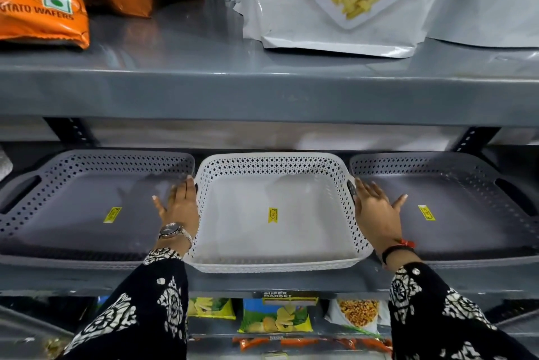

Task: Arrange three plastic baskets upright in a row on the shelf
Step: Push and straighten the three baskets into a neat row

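3 baskets sit upright in a row on the grey shelf, rims nearly touching. Left of the white basket, the left grey basket reaches the frame's edge. The left hand, flat and open, fingers straight, presses the white basket's left wall, gripping nothing. The right hand, likewise open with thumb spread, lies against its right wall. Right of the white basket sits the right grey basket. Above it, the upper shelf leaves little headroom and carries orange wafer packets and a white snack pouch.
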Motion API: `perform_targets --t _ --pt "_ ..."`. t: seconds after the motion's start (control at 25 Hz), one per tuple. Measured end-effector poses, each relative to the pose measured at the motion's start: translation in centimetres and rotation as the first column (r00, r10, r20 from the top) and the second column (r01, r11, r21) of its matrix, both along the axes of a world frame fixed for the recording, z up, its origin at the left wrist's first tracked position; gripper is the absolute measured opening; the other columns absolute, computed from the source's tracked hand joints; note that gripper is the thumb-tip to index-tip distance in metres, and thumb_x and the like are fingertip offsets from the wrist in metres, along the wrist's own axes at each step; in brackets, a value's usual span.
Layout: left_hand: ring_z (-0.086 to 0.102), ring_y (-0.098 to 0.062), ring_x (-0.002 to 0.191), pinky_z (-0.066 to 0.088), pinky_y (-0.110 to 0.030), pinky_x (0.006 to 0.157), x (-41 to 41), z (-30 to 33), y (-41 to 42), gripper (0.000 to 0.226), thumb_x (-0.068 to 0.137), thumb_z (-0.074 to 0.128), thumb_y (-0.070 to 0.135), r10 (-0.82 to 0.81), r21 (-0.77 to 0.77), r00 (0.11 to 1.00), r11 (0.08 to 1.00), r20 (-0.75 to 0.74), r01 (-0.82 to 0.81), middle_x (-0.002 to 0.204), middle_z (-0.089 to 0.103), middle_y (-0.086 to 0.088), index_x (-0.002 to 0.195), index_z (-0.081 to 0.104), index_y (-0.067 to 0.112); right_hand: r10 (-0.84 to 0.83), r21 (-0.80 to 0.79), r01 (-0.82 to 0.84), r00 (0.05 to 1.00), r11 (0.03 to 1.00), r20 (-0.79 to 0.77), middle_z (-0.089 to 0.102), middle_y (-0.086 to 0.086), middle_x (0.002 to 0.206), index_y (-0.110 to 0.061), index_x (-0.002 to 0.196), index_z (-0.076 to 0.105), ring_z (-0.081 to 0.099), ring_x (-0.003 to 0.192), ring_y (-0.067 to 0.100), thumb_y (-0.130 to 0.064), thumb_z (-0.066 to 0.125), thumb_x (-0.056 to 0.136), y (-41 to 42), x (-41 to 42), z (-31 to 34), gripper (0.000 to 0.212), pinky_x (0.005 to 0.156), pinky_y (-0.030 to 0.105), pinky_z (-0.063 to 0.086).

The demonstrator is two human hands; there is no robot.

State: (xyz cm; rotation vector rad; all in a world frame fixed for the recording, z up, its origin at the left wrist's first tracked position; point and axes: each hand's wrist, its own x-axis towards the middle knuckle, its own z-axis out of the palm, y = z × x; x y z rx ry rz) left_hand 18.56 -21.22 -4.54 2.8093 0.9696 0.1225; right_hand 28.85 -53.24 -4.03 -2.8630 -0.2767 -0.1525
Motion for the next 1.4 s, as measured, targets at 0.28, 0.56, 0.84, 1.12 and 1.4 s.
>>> perform_targets --t 0.28,0.56,0.84,1.12,1.4 --pt "0.022 -0.021 0.144 0.000 -0.059 0.115 -1.2 0.2 -0.4 0.056 0.097 0.033 0.027 0.001 -0.109 0.998 0.994 0.057 0.005 0.154 0.028 -0.003 0.148 0.013 0.015 0.005 0.013 -0.005 1.000 1.000 0.008 0.044 0.004 0.144 -0.016 0.139 0.031 0.028 0.139 0.021 -0.025 0.034 0.095 -0.3 -0.7 0.0 0.045 0.108 0.067 -0.004" --pt "0.022 -0.020 0.144 0.002 -0.059 0.114 -1.3 0.3 -0.6 0.056 0.097 0.034 0.029 -0.003 -0.069 0.999 0.998 0.042 0.006 0.154 0.028 -0.002 0.148 0.017 0.015 0.006 0.023 -0.007 1.000 1.000 0.017 0.048 0.006 0.141 -0.015 0.138 0.033 0.032 0.137 0.021 -0.019 0.038 0.092 -0.4 -0.8 0.0 0.046 0.108 0.068 -0.001" --pt "0.026 -0.024 0.142 0.008 -0.058 0.115 -1.2 -0.1 -0.4 0.057 0.096 0.037 0.030 -0.008 -0.034 0.998 0.999 0.059 0.010 0.153 0.031 -0.005 0.147 0.018 0.014 0.017 0.022 -0.017 1.000 1.000 0.012 0.048 0.005 0.140 -0.015 0.139 0.032 0.033 0.137 0.019 -0.020 0.041 0.091 -0.4 -0.9 0.1 0.049 0.108 0.068 0.000" --pt "0.029 -0.026 0.141 0.010 -0.059 0.114 -1.1 -0.4 -0.2 0.056 0.095 0.040 0.025 -0.004 -0.055 0.997 0.998 0.080 0.008 0.151 0.034 -0.007 0.147 0.022 0.013 0.010 0.028 -0.010 1.000 1.000 -0.003 0.045 0.005 0.143 -0.014 0.140 0.030 0.031 0.138 0.018 -0.011 0.040 0.089 -0.4 -1.0 0.4 0.052 0.109 0.067 -0.001" --pt "0.021 -0.023 0.144 0.006 -0.059 0.115 -0.9 -0.4 0.0 0.066 0.089 0.043 0.004 -0.013 -0.082 0.998 0.996 0.065 0.018 0.155 0.026 -0.003 0.148 0.015 0.014 0.011 0.109 -0.011 1.000 0.994 -0.001 0.044 0.005 0.144 -0.013 0.139 0.032 0.032 0.137 0.016 -0.007 0.038 0.089 -0.4 -1.1 0.2 0.051 0.108 0.068 0.000"
